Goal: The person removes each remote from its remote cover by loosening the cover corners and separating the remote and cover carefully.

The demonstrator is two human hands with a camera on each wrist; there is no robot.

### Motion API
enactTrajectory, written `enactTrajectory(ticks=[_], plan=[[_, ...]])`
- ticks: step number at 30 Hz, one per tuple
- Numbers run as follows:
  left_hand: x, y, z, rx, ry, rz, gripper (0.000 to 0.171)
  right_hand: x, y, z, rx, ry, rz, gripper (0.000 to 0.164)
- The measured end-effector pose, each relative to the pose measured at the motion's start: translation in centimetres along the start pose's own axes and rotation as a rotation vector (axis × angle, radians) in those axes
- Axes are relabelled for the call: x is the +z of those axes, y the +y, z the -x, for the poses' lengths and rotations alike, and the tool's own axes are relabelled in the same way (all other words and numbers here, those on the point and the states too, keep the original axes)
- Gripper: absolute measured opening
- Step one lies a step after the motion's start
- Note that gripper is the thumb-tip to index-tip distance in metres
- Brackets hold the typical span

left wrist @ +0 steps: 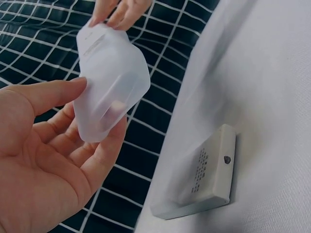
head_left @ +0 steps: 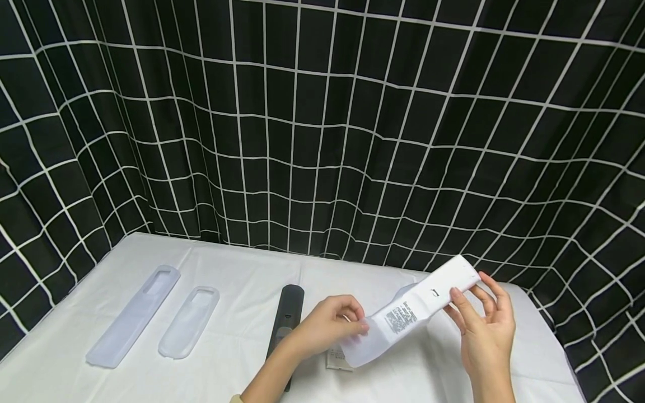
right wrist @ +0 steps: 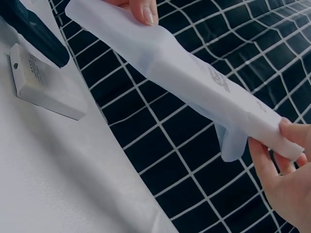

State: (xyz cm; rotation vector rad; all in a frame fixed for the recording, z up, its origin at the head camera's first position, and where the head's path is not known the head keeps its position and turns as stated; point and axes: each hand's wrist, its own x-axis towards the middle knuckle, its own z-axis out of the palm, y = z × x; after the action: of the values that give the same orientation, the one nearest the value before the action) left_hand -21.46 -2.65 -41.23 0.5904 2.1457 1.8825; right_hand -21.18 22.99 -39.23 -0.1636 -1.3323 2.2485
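Observation:
A white remote control (head_left: 448, 282) with a printed label is held tilted above the table, its lower part inside a translucent silicone cover (head_left: 364, 348). My left hand (head_left: 325, 327) pinches the cover's closed end between thumb and fingers. With thumb and fingers, my right hand (head_left: 485, 330) grips the bare upper end of the remote. In the right wrist view, a loose flap of the cover (right wrist: 231, 144) hangs below the remote. How far the remote reaches inside is partly obscured by the cloudy cover.
Two more translucent covers (head_left: 133, 319) (head_left: 190, 322) lie at the left of the white-clothed table (head_left: 242, 280). A black remote (head_left: 289, 305) lies partly behind my left forearm. Under the held cover sits a small white box-shaped device (left wrist: 201, 177). A black gridded curtain (head_left: 302, 140) stands behind.

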Motion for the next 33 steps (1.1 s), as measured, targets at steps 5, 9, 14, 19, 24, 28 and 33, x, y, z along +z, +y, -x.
enactTrajectory(ticks=[5,9,14,19,24,28,33], plan=[[0.1,0.0,0.0,-0.004,-0.002,-0.004,0.011,0.1,0.0,0.0,-0.011,-0.012,-0.001,0.065],[0.0,0.0,0.0,-0.016,-0.010,-0.013,0.012,0.1,0.0,0.0,-0.020,-0.012,-0.011,0.066],[0.1,-0.2,-0.1,-0.023,-0.017,-0.029,0.015,0.2,-0.1,0.0,-0.016,0.001,-0.012,0.066],[0.5,-0.4,-0.2,-0.016,-0.003,-0.047,0.021,0.2,-0.1,0.0,0.015,0.000,-0.044,0.065],[0.9,-0.4,-0.3,-0.003,0.020,-0.052,0.021,0.2,-0.2,0.0,0.037,-0.026,-0.040,0.066],[1.4,-0.2,-0.2,0.010,0.040,-0.052,0.018,0.2,-0.2,0.1,0.035,-0.046,-0.011,0.067],[1.9,-0.2,-0.1,0.010,0.062,-0.032,0.017,0.3,0.0,0.1,0.038,-0.054,0.024,0.068]])
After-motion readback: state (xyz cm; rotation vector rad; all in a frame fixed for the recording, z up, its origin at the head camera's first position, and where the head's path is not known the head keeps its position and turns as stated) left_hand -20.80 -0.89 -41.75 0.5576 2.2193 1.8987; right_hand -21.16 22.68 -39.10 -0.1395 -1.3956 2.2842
